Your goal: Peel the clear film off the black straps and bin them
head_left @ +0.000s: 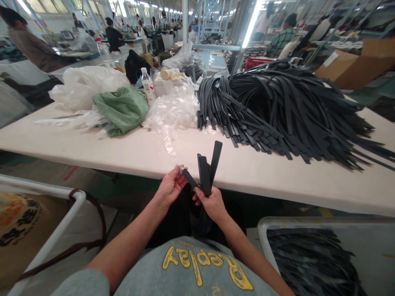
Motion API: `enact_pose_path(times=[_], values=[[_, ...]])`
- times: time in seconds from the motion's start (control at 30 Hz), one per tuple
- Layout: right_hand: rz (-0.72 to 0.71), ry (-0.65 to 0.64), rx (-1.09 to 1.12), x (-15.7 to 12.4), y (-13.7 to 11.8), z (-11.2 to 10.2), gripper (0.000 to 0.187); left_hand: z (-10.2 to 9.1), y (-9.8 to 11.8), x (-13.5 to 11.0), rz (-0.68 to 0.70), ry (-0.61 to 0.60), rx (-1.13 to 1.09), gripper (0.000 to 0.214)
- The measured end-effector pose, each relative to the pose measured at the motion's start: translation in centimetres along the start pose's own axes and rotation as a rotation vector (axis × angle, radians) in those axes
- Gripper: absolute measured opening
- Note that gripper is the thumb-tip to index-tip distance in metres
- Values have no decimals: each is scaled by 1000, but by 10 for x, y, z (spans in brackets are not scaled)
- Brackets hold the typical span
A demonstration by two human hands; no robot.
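My right hand (211,202) is closed round several flat black straps (204,174), their ends sticking up above the fist and their lengths hanging down toward my lap. One strap end (189,178) leans out to the left. At its tip my left hand (173,183) pinches a small white piece (181,169) with thumb and forefinger. A strip of clear plastic film (169,146) runs from the table down close to those fingers; whether it joins the white piece I cannot tell. Both hands are just in front of the table's near edge.
On the pale table (123,152) lie a large heap of black straps (277,102), crumpled clear film (175,107), a green sack (123,109) and a plastic bottle (145,80). A bin (265,226) of straps stands lower right, a white-railed cart (55,234) lower left. People work beyond.
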State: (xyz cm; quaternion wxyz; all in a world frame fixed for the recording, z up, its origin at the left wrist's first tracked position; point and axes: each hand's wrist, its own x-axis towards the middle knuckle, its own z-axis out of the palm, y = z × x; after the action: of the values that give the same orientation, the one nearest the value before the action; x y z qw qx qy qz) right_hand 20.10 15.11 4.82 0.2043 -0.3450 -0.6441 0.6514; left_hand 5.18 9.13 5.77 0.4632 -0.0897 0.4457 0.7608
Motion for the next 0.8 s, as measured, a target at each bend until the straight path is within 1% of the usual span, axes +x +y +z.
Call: enact_pose_path(times=[0.07,0.13,0.2,0.23,0.33,0.4,0.43,0.47,0.5,0.57,0.6,0.67,0.73,0.8], values=[[5,2,1,0,2,0,30,2,0,0,-3,10,-21,13],[18,-7,7,0,5,0,31,2,0,1,13,8,-17,10],[28,-24,21,0,7,0,33,1,-4,1,54,-14,17,11],[32,-33,32,1,8,1,34,-1,-8,0,82,-30,37,16],[38,-75,82,7,6,2,40,-7,-28,-6,130,-119,103,31],[34,-130,122,11,5,3,46,-12,-40,-10,103,-217,158,37],[35,-170,143,12,5,1,48,-13,-43,-11,93,-249,184,39],[44,-214,161,10,7,-1,50,-14,-44,-11,98,-255,200,40],[59,-252,175,7,9,-4,51,-13,-41,-10,124,-231,201,40],[101,-303,170,-6,19,-13,53,-12,-29,-6,212,-131,168,40],[120,-299,151,-15,26,-18,54,-11,-21,-3,254,-82,143,41],[144,-229,95,-33,38,-26,57,-11,-10,0,303,-23,110,43],[166,-159,39,-47,45,-30,61,-13,-11,-1,298,-19,126,44],[181,-139,-7,-50,44,-28,62,-17,-27,-10,259,-67,186,43]])
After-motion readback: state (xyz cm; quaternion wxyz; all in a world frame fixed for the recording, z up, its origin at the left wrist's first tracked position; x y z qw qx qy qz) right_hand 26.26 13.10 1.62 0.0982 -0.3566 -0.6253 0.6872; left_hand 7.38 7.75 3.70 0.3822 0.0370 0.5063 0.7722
